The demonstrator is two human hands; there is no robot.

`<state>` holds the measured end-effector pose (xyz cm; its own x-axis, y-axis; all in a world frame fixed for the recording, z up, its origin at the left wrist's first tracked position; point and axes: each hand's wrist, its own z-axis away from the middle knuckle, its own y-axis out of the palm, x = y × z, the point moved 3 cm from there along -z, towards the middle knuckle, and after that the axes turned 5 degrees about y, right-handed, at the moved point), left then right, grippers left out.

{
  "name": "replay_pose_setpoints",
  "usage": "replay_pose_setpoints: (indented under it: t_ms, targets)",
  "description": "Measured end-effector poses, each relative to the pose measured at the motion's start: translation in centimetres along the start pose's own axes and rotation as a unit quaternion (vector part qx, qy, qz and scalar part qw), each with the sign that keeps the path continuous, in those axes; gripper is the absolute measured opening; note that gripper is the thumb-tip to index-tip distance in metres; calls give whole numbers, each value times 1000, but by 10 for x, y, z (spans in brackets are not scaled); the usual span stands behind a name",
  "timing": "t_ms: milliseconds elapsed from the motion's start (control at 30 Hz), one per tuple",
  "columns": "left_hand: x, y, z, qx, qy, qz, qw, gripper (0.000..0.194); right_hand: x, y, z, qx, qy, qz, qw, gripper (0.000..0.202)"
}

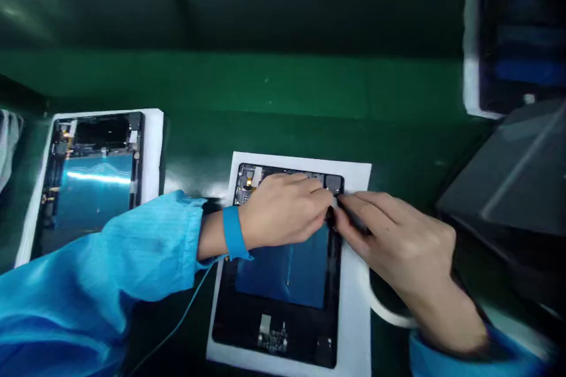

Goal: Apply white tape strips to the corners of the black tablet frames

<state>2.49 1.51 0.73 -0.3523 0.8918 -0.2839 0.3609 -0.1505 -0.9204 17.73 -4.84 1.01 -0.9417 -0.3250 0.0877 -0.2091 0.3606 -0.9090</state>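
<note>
An opened tablet [283, 274] lies on a white foam sheet [356, 306], its inner parts and large blue battery showing. My left hand [287, 209], with a blue band [234, 232] round the wrist, reaches across the tablet's upper part. Its fingers are pinched together at the upper right edge. From the other side my right hand [398, 241] meets it there, thumb and fingers closed. A small whitish piece [335, 202] shows between the two sets of fingertips; its kind is not clear, nor which hand grips it.
Another opened tablet [97, 182] rests on white sheets at left. A third tablet [526, 47] lies at the upper right, above a dark grey box-like object [508, 171]. Below my right hand shows part of a white ring [391, 315]. A thin cord [186, 312] trails from the wristband across the green table [198, 82].
</note>
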Motion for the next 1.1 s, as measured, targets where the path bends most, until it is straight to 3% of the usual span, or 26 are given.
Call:
replay_pose_setpoints:
  t_ms: [1100]
  targets:
    - [-3, 2, -1, 21, -9, 2, 1000, 18, -2, -1, 1, -3, 18, -25, 1000, 12]
